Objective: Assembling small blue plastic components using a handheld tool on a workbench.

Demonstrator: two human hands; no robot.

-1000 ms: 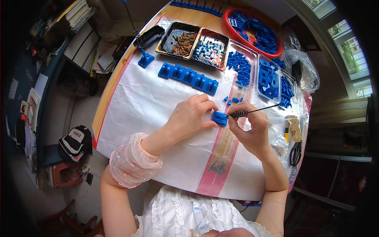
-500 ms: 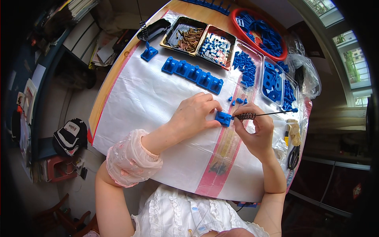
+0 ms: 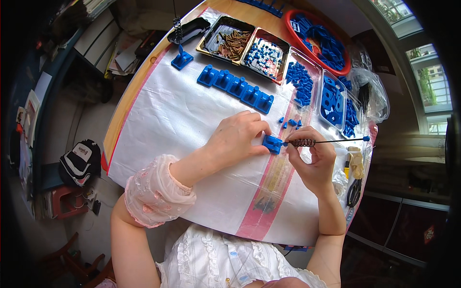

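Observation:
My left hand (image 3: 240, 133) pinches a small blue plastic base (image 3: 272, 144) between thumb and fingers, on the white sheet. Just right of it, my right hand (image 3: 314, 161) grips a black coil spring (image 3: 302, 142). From the spring a thin black rod runs out to the right, ending in a blue tip (image 3: 366, 138). A small blue bit shows at the spring's left end, close to the base; whether it touches the base I cannot tell. Several loose blue cone-shaped pieces (image 3: 292, 123) lie just beyond my hands.
Beyond stands a row of several blue bases (image 3: 237, 87), with one more base (image 3: 182, 60) carrying an upright spring and rod. Trays hold brass-coloured screws (image 3: 233, 44), blue-and-white nuts (image 3: 263, 56) and blue parts (image 3: 332, 101). A red basin (image 3: 346, 68) sits far right; scissors (image 3: 354, 192) lie nearer.
My right hand has shifted slightly right with the spring and rod, so the spring's end sits a little farther from the base. My left hand keeps its hold on the base.

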